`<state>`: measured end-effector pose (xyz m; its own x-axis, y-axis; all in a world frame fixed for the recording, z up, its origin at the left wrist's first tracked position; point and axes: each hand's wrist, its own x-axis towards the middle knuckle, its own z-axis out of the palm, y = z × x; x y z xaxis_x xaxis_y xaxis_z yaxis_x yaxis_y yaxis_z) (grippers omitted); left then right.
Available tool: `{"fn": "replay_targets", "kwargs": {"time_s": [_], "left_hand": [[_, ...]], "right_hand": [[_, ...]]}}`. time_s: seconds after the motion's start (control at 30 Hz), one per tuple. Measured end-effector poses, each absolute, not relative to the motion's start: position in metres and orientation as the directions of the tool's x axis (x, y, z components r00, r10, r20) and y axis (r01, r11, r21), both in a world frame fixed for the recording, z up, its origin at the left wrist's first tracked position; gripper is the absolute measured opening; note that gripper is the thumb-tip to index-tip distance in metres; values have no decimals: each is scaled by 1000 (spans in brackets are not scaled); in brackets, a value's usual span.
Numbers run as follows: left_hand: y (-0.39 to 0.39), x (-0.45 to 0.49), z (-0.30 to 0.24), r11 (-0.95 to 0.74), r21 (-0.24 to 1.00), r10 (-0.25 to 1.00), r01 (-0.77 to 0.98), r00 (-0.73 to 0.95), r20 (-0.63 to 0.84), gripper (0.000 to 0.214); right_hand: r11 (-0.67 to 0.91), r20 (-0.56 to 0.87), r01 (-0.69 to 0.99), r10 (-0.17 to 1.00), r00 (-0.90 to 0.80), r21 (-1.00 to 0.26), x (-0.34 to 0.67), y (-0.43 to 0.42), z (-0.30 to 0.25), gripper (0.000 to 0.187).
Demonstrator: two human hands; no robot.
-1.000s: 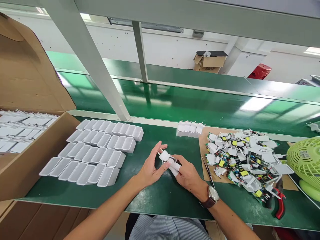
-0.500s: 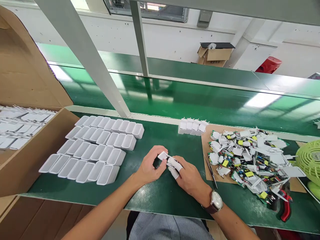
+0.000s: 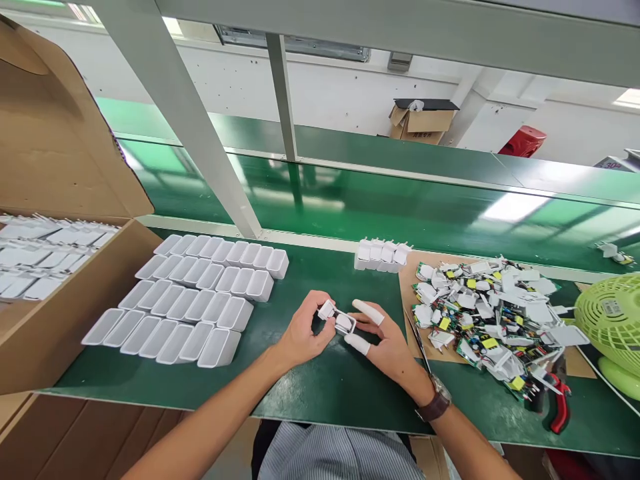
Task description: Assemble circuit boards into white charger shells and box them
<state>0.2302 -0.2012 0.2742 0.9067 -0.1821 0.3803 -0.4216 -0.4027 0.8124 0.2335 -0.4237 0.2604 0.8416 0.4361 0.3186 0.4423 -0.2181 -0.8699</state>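
My left hand (image 3: pixel 307 328) is closed around a small white plastic charger housing (image 3: pixel 344 323), pinching its left end between thumb and fingers. White parts sit inside the housing, whose open side faces up. At its right end is my right hand (image 3: pixel 383 337), with thumb and index finger spread apart and white covers on both fingertips. Whether its other fingers touch the housing I cannot tell. Left of my hands stand rows of white open plastic cases (image 3: pixel 167 303). Beyond them is a short row of cases filled with white parts (image 3: pixel 383 255).
On the right, a pile of circuit boards with white pieces (image 3: pixel 480 320) lies on cardboard. Tweezers (image 3: pixel 419 340), red-handled pliers (image 3: pixel 561 403) and a green fan (image 3: pixel 613 327) are near it. A cardboard box (image 3: pixel 100 283) of white parts stands left; a metal post (image 3: pixel 200 143) rises behind.
My right hand has opened and drawn back to the right from the charger housing, uncovering its right end. My left hand keeps its hold. The view has tilted slightly.
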Motion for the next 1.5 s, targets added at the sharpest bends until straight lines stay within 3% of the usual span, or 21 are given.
{"fn": "replay_targets", "kwargs": {"time_s": [0.13, 0.2, 0.27, 0.33, 0.4, 0.47, 0.63, 0.73, 0.83, 0.9, 0.97, 1.03, 1.13, 1.2, 1.3, 1.5], "left_hand": [[-201, 230, 273, -409, 819, -169, -402, 916, 365, 12], [-200, 229, 271, -375, 842, -152, -388, 922, 357, 19], [-199, 227, 270, -289, 862, -149, -416, 909, 389, 43], [-199, 225, 269, -245, 845, -162, -475, 879, 448, 72], [-200, 223, 268, -294, 790, -168, -539, 842, 513, 81], [-201, 222, 266, -363, 719, -169, -593, 800, 575, 75], [-201, 222, 263, -395, 650, -156, -649, 745, 648, 74], [-200, 221, 264, -375, 649, -157, -662, 735, 659, 79], [-198, 220, 265, -357, 682, -180, -638, 764, 620, 90], [-196, 219, 266, -370, 695, -214, -617, 784, 583, 81], [-195, 220, 267, -388, 682, -260, -619, 784, 564, 57], [-195, 221, 268, -389, 665, -290, -638, 770, 569, 42], [-196, 225, 270, -343, 654, -321, -674, 739, 593, 41], [-196, 227, 272, -296, 636, -345, -713, 700, 625, 42], [-197, 229, 276, -263, 570, -377, -779, 627, 682, 33], [-209, 223, 284, -396, 458, -380, -796, 596, 707, 21]], "right_hand": [[-409, 324, 538, 485, 812, -737, 229, -417, 263, 43], [-406, 313, 522, 477, 821, -750, 228, -410, 264, 35], [-250, 260, 376, 395, 881, -893, 228, -404, 265, 32], [32, 100, 94, 335, 937, -995, 229, -397, 266, 32], [294, -85, -199, 361, 929, -935, 228, -392, 270, 32], [433, -208, -393, 415, 886, -811, 226, -387, 275, 32], [506, -325, -527, 436, 839, -683, 222, -380, 286, 36], [470, -327, -517, 428, 842, -715, 222, -380, 285, 38], [314, -254, -346, 299, 920, -884, 222, -386, 280, 39], [44, -94, -104, 185, 978, -994, 220, -393, 276, 36], [-263, 61, 106, 172, 983, -959, 218, -400, 273, 33], [-426, 120, 207, 223, 967, -881, 219, -407, 273, 44], [-450, 86, 253, 359, 929, -857, 227, -414, 277, 83], [-451, -2, 248, 485, 875, -858, 236, -417, 279, 96], [-449, -103, 214, 583, 806, -868, 248, -418, 276, 98], [-412, -36, 253, 577, 816, -875, 251, -414, 258, 97]]}}
